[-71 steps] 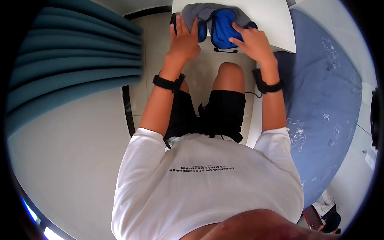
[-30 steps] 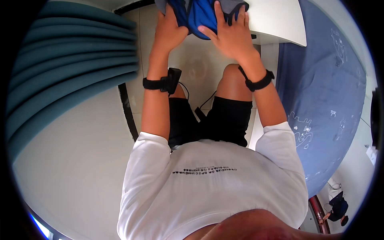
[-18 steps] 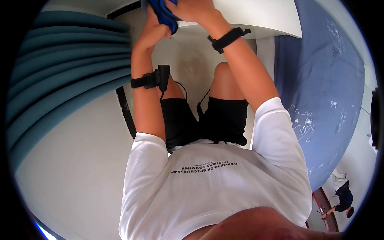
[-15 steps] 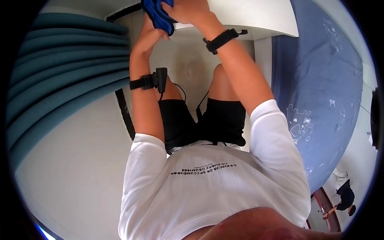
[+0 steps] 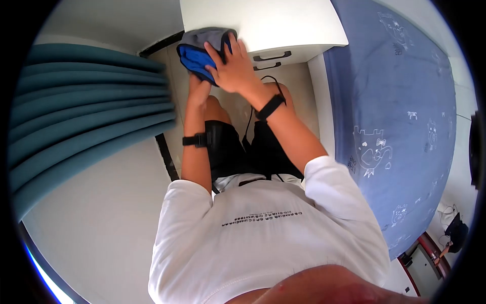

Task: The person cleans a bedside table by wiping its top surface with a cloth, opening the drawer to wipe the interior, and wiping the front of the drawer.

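Note:
A blue and grey cloth (image 5: pixel 197 58) with a dark edging is bunched up by the front edge of the white cabinet. From below, my left hand (image 5: pixel 199 90) holds it, and the cloth hides most of those fingers. My right hand (image 5: pixel 233 68) lies over the cloth's right part with its fingers spread apart, touching the fabric. The cloth's grey side faces up at the back, its blue side toward me.
The white cabinet (image 5: pixel 263 23) with dark drawer handles (image 5: pixel 272 57) stands ahead. A teal curtain (image 5: pixel 91 101) hangs at left. On the right is a bed with a blue printed sheet (image 5: pixel 395 116). Another person (image 5: pixel 455 233) appears at the lower right edge.
Both hands and the cloth have come down closer to my body. The cloth's grey side now shows, and my right hand's fingers have spread over it. The cabinet's drawer handles have come into view.

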`<action>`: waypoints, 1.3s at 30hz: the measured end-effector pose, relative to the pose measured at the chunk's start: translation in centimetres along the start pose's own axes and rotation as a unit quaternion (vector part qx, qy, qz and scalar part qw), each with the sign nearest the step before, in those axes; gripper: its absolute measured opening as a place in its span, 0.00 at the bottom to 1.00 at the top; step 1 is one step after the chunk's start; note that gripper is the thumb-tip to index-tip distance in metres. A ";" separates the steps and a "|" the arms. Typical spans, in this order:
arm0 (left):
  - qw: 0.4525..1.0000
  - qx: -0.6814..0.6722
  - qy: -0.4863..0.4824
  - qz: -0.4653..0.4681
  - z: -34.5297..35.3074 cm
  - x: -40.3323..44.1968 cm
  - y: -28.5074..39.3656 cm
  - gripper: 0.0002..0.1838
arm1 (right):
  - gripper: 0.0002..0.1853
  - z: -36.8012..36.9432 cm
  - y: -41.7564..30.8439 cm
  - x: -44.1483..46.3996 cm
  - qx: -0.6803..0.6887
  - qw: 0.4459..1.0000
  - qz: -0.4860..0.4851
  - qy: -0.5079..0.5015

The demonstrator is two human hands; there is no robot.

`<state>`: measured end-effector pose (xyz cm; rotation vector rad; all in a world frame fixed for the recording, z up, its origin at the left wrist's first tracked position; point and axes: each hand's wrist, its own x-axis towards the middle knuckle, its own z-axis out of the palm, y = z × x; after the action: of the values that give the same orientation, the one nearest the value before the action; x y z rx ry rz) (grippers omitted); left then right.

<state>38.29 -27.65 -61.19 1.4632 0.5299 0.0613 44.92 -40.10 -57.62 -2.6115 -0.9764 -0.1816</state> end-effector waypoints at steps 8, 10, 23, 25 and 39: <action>0.880 0.323 0.107 0.332 1.6 0.5 6.8 0.37 | 0.36 -0.5 -0.4 -0.8 -0.056 0.998 0.005 -0.012; 0.841 0.421 -0.049 0.336 1.4 2.8 7.3 0.42 | 0.29 -1.6 -0.8 -0.8 -0.185 0.971 0.001 -0.149; 0.855 0.353 -0.194 0.328 3.7 2.8 7.4 0.32 | 0.38 -6.4 0.7 -1.8 -0.172 0.953 0.091 -0.232; 0.827 0.417 -0.241 0.290 6.5 1.3 8.6 0.35 | 0.37 -8.0 3.0 -3.0 -0.147 0.947 0.137 -0.249; 0.793 0.481 -0.161 0.336 17.3 5.7 6.7 0.56 | 0.33 -6.6 13.0 -1.2 -0.376 0.897 0.168 -0.160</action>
<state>51.73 -40.82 -56.25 2.5545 -0.3588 0.1057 52.49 -52.35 -55.36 -3.5692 -0.5882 -0.0405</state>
